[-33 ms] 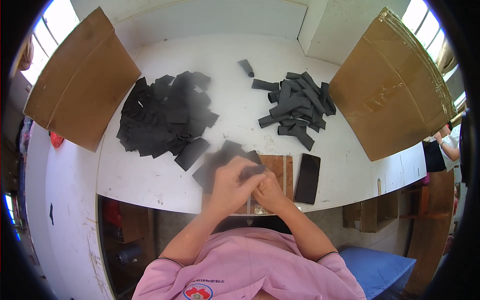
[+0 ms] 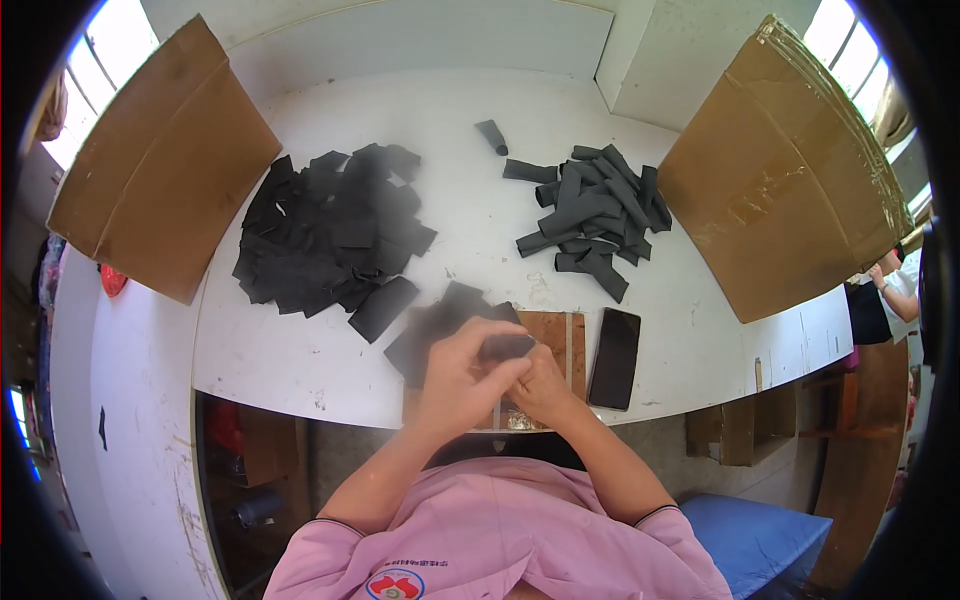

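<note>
My left hand (image 2: 462, 375) and my right hand (image 2: 545, 388) meet over a brown board (image 2: 555, 330) at the table's front edge. Between them is a dark grey piece of fabric or foam (image 2: 508, 347), curled over. The left thumb and fingers close round it; the right fingers are bunched against its right end and partly hidden. Under and beside the left hand lie several flat dark pieces (image 2: 430, 320), slightly hazy in the picture. A large heap of flat dark pieces (image 2: 330, 230) spreads at the left. To the right is a pile of narrow dark tubes (image 2: 590, 210).
Cardboard boxes stand at the left (image 2: 165, 160) and right (image 2: 785, 170) of the white table (image 2: 460, 220). A black phone (image 2: 615, 358) lies right of the board. One loose tube (image 2: 492, 136) lies farther back. Another person's arm (image 2: 900, 295) shows at the far right.
My left thumb and fingers have spread slightly apart, so more of the curled dark piece shows between them. The piles and the phone have not moved.
</note>
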{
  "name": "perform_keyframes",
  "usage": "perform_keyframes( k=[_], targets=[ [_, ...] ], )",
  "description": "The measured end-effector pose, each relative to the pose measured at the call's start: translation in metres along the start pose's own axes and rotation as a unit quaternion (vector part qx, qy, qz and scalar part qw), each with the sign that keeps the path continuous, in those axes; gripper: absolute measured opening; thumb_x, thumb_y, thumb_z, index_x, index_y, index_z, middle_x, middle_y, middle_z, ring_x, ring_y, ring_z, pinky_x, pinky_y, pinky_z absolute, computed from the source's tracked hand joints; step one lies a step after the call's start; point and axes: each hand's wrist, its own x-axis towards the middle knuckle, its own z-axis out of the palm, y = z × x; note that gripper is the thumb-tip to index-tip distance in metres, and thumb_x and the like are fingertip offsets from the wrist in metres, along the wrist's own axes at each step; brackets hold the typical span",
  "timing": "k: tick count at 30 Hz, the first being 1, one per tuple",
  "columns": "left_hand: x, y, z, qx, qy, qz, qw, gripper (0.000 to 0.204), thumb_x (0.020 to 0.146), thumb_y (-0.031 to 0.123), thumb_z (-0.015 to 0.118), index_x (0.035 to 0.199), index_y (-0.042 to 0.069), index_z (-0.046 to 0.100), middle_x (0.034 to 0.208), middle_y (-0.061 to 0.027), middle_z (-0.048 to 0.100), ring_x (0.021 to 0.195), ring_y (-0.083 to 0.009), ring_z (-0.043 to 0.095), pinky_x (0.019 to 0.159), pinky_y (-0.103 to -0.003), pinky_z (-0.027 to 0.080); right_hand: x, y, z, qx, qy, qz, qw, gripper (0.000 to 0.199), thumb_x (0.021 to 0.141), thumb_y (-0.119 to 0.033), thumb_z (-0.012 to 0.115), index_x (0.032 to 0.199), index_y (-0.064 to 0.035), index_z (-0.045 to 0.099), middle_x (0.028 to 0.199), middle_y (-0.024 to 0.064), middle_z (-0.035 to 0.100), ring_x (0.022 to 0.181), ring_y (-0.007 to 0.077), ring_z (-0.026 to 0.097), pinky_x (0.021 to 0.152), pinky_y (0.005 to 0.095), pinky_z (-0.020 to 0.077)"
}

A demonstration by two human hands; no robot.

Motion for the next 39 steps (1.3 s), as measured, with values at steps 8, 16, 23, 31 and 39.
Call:
perform_keyframes(
  k=[8, 16, 23, 31, 39],
  targets=[
    [0.004, 0.008, -0.012, -0.072, 0.018, 0.028, 0.997, 0.012, 0.078, 0.010, 0.061, 0.082, -0.002, 0.058, 0.075, -0.0055, 0.058, 0.069, -0.0103, 0.053, 0.060, -0.022, 0.042, 0.004, -0.015, -0.007, -0.142, 0.060, -0.073, 0.985, 0.009, 0.073, -0.007, 0.055, 0.076, 0.0014, 0.054, 0.070, 0.0144, 0.054, 0.062, 0.0340, 0.053, 0.055, 0.0379, 0.0435],
    [0.006, 0.003, -0.011, 0.010, -0.024, 0.004, 1.000, 0.008, 0.073, 0.001, 0.058, 0.081, -0.001, 0.060, 0.072, -0.0076, 0.056, 0.064, -0.0166, 0.053, 0.059, -0.025, 0.041, 0.002, 0.004, 0.011, -0.188, 0.114, -0.114, 0.969, 0.014, 0.076, -0.020, 0.058, 0.078, -0.0064, 0.055, 0.065, 0.0087, 0.054, 0.060, 0.0287, 0.054, 0.048, 0.0376, 0.0424],
    [-0.005, 0.011, -0.009, -0.343, 0.094, -0.016, 0.935, 0.010, 0.079, 0.005, 0.057, 0.087, -0.001, 0.058, 0.084, -0.0102, 0.058, 0.079, -0.0177, 0.053, 0.072, -0.028, 0.043, 0.007, -0.035, -0.011, -0.187, 0.073, -0.104, 0.974, 0.014, 0.075, -0.013, 0.058, 0.075, -0.0001, 0.053, 0.065, 0.0145, 0.053, 0.060, 0.0319, 0.054, 0.050, 0.0383, 0.0421],
    [-0.009, -0.013, -0.022, -0.413, 0.063, -0.037, 0.908, 0.014, 0.082, 0.013, 0.056, 0.088, 0.000, 0.056, 0.088, -0.0118, 0.058, 0.083, -0.0201, 0.054, 0.079, -0.032, 0.042, 0.007, -0.011, 0.003, -0.255, 0.090, -0.118, 0.956, 0.023, 0.075, -0.025, 0.059, 0.065, -0.0059, 0.051, 0.058, 0.0069, 0.050, 0.054, 0.0252, 0.053, 0.047, 0.0355, 0.0416],
    [-0.012, -0.051, -0.055, -0.022, 0.270, -0.125, 0.954, 0.020, 0.078, 0.006, 0.053, 0.095, -0.004, 0.055, 0.090, -0.0102, 0.058, 0.084, -0.0189, 0.054, 0.075, -0.028, 0.042, 0.054, -0.049, -0.069, 0.053, 0.094, -0.050, 0.993, 0.024, 0.086, -0.023, 0.045, 0.078, -0.0004, 0.052, 0.057, 0.0055, 0.050, 0.050, 0.0150, 0.049, 0.047, 0.0258, 0.0372]
  ],
)
